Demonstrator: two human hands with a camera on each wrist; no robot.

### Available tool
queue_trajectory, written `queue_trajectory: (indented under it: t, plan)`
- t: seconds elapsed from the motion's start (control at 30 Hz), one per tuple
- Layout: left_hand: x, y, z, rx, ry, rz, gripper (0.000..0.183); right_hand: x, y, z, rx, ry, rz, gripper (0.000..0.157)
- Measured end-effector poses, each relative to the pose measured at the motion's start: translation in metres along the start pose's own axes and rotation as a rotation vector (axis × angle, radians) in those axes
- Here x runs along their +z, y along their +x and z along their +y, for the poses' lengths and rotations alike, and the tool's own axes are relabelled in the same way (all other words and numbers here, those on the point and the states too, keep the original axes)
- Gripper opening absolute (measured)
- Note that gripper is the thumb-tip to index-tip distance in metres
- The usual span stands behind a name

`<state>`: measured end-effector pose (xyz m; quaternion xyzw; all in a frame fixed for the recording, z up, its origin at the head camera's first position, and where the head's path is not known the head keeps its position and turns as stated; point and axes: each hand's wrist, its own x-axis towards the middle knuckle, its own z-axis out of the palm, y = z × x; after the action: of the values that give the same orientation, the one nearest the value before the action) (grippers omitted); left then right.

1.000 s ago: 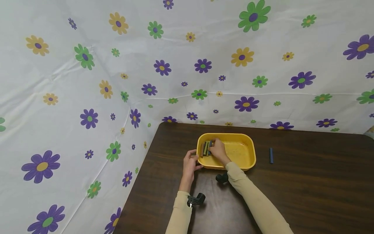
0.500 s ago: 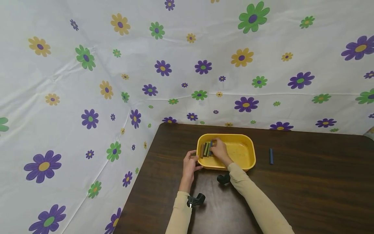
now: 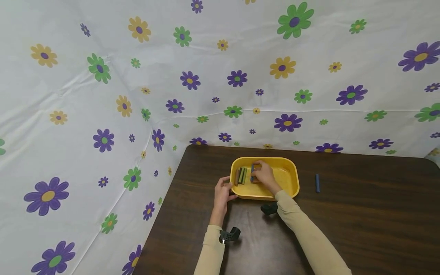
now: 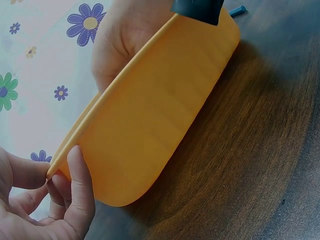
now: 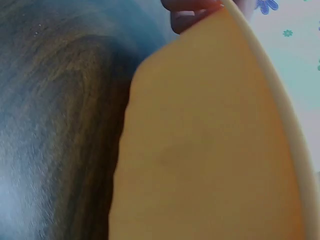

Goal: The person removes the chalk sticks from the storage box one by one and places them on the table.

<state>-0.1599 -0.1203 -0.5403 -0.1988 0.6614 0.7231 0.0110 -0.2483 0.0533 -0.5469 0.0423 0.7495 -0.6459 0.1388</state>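
A yellow plastic tub (image 3: 285, 179) stands on the table. My left hand (image 3: 221, 196) pinches its left rim between thumb and fingers, as the left wrist view shows. Inside the tub, my right hand (image 3: 265, 175) holds a slim blue stick (image 3: 252, 172) by its fingertips; a bit of brown shows at its lower end, too small to identify. Left of it a brown stick (image 3: 236, 177) and several green and dark sticks (image 3: 243, 176) lie side by side against the left end. What the sticks are made of cannot be told. The tub wall hides the right hand's fingers in the right wrist view.
Another blue stick (image 3: 317, 183) lies on the dark wooden table (image 3: 361, 206), right of the tub. A white flower-patterned sheet (image 3: 206, 76) hangs behind and to the left. Black wrist cameras, such as the left one (image 3: 230, 235), sit on both wrists.
My right hand has moved right inside the tub, taking the blue stick away from the green ones, so a gap now shows between them. The left hand stays at the rim.
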Motion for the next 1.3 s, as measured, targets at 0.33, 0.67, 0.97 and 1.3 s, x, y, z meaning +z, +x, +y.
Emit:
queue_trajectory:
  t: [0.33,0.67,0.97,1.3]
  plan:
    - [0.001,0.001,0.001,-0.003,0.019,-0.013,0.037,-0.033,-0.002,-0.011,0.038,0.08,-0.069,0.052]
    - [0.005,-0.015,0.022,-0.004,0.028,-0.028,0.037,-0.082,-0.017,-0.021,0.007,0.08,-0.047,0.054]
    - [0.001,0.001,-0.001,-0.011,0.022,0.002,0.035,-0.117,-0.028,-0.027,-0.003,0.065,-0.022,0.057]
    - [-0.001,0.002,0.0,-0.021,0.02,-0.021,0.037,-0.151,-0.039,-0.013,-0.024,0.089,-0.013,0.058]
